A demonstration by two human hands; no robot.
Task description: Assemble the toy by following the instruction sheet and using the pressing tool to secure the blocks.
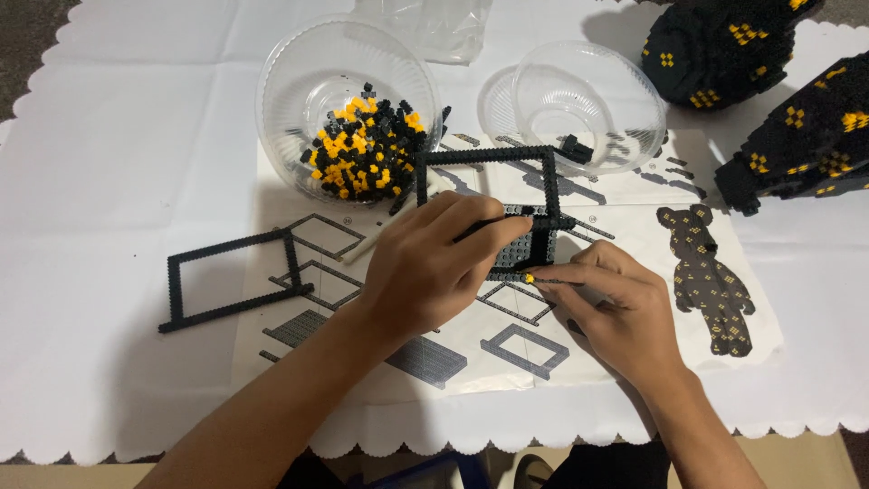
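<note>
A black frame of small bricks (507, 195) was between the two hands, partly lying on the instruction sheet (634, 226) and rising just beyond the fingers. The left hand (434, 267) was closed over the lower part of this frame, with its fingers pressing on the black bricks. The right hand (615, 308) was closed in a pinch, and its thumb and first finger held a small yellow brick (529, 279) against the lower edge of the frame.

Beyond the left hand, a clear bowl (299, 100) was lying tilted, with black and yellow bricks (362, 149) inside. Beyond the right hand there was a second clear bowl (625, 100), with only one dark piece in it. To the outer side of the left hand, well apart, another black frame (231, 281) was lying flat, partly on the white table (109, 181). Far beyond the right hand, at the corner, stood big black brick shapes with yellow spots (797, 136). On the sheet, near the right hand, a picture of a black bear (711, 276) was printed.
</note>
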